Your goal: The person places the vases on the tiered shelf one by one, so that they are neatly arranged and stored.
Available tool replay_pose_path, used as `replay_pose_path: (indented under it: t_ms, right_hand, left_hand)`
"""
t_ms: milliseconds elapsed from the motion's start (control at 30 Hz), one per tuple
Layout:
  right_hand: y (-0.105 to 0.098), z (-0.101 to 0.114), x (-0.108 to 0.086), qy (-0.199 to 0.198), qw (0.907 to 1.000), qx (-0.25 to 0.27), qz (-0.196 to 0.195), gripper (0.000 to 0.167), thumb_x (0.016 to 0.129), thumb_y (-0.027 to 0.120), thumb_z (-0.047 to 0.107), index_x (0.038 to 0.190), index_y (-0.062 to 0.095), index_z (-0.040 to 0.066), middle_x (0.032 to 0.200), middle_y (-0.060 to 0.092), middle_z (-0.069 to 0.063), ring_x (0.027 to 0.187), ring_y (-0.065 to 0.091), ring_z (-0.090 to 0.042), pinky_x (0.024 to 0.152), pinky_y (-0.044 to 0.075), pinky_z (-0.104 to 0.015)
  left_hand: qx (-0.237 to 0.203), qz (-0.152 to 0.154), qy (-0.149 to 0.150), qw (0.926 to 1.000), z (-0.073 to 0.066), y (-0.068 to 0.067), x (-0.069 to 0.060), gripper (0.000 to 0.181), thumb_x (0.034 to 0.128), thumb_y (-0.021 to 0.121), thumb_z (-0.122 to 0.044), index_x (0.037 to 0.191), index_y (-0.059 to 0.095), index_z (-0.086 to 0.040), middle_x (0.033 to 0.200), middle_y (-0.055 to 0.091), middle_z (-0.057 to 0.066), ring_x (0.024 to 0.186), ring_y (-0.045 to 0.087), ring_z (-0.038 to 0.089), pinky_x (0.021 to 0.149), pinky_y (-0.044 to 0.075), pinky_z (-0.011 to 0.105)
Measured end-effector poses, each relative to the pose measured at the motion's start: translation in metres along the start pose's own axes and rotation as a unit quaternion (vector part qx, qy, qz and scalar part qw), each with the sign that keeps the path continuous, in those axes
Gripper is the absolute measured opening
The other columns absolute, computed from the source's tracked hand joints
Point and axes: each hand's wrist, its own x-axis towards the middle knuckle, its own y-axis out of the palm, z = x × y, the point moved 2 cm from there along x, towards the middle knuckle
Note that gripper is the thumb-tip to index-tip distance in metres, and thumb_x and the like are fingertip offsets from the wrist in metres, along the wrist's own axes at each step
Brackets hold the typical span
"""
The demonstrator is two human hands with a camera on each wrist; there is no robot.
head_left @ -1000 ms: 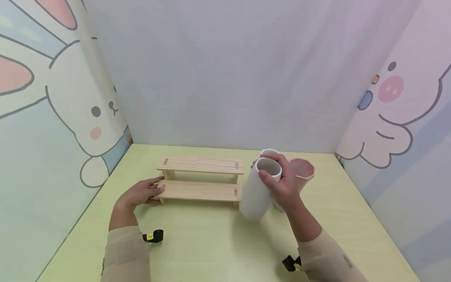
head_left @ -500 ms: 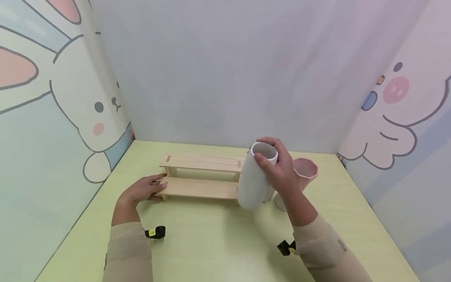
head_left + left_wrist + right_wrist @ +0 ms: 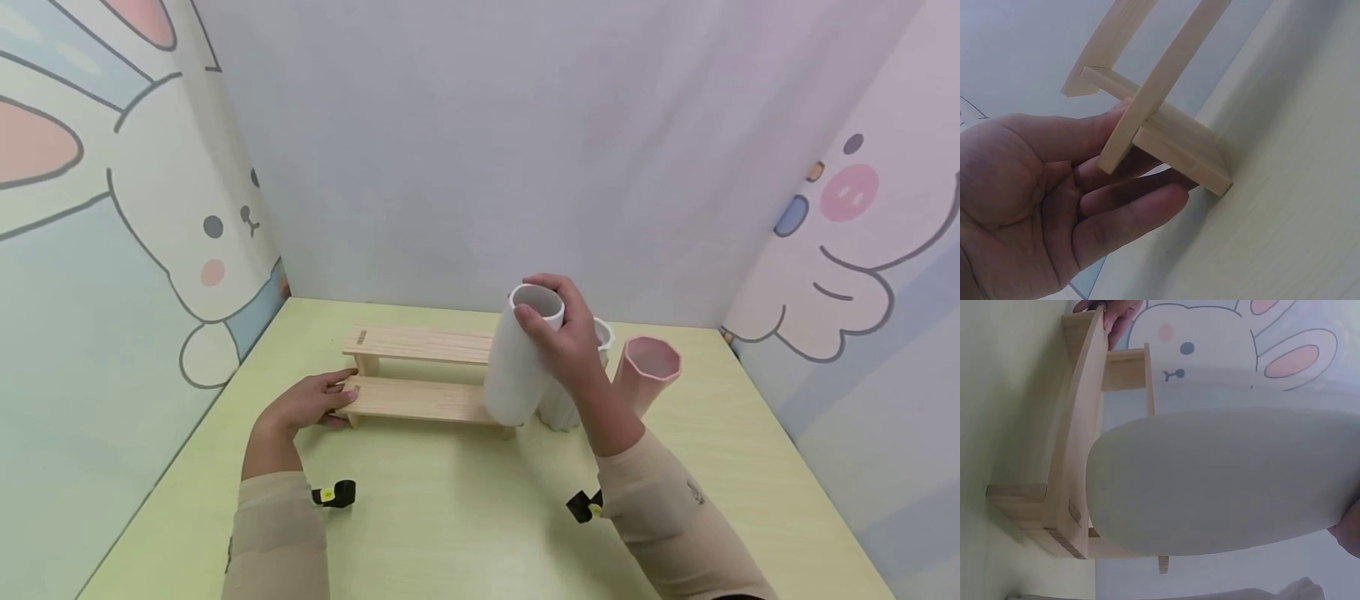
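A smooth white vase (image 3: 517,367) tilts slightly in my right hand (image 3: 566,342), which grips it near the rim with the thumb at its mouth. Its base is over the right end of the lower step of a two-tier wooden shelf (image 3: 420,400); whether it touches the wood I cannot tell. At the shelf's left end, my left hand (image 3: 303,406) holds the lower step, thumb on top and the other fingers below, as the left wrist view shows too. Up close in the right wrist view, the vase (image 3: 1222,481) hides part of the shelf (image 3: 1075,444).
Right of the shelf stands a white fluted vase (image 3: 558,408), partly behind my right hand. Farther right is a pink vase (image 3: 648,371) with an angular rim, its lower part hidden by my forearm. A grey curtain (image 3: 480,167) closes the table's back.
My right hand has carried the white vase left and away from me, from beside the shelf to over its lower step. The fluted vase shows more now. My left hand stays on the shelf.
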Motion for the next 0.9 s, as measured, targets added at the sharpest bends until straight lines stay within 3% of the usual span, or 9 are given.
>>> replay_pose_path:
  t_ms: [467,900]
  right_hand:
    - [0.024,-0.008,0.010,0.009,0.9996,0.020,0.020,0.046,0.087,0.068,0.037,0.124,0.057,0.011,0.104,0.063,-0.011,0.089,0.062,-0.022,0.069,0.058,-0.039]
    - [0.035,-0.009,0.017,0.009,0.9994,0.012,0.032,0.045,0.085,0.068,0.036,0.122,0.058,0.012,0.102,0.065,-0.011,0.087,0.064,-0.022,0.067,0.059,-0.039]
  left_hand:
    - [-0.015,0.001,-0.003,0.9999,0.003,0.000,0.004,0.072,0.0992,0.060,-0.030,0.157,0.023,-0.008,0.150,0.037,0.030,0.111,0.065,0.025,0.085,0.060,0.039]
    - [-0.001,-0.005,-0.018,0.9998,0.001,0.003,0.004,0.070,0.1003,0.058,-0.032,0.157,0.023,-0.008,0.148,0.040,0.031,0.104,0.068,0.024,0.083,0.061,0.038]
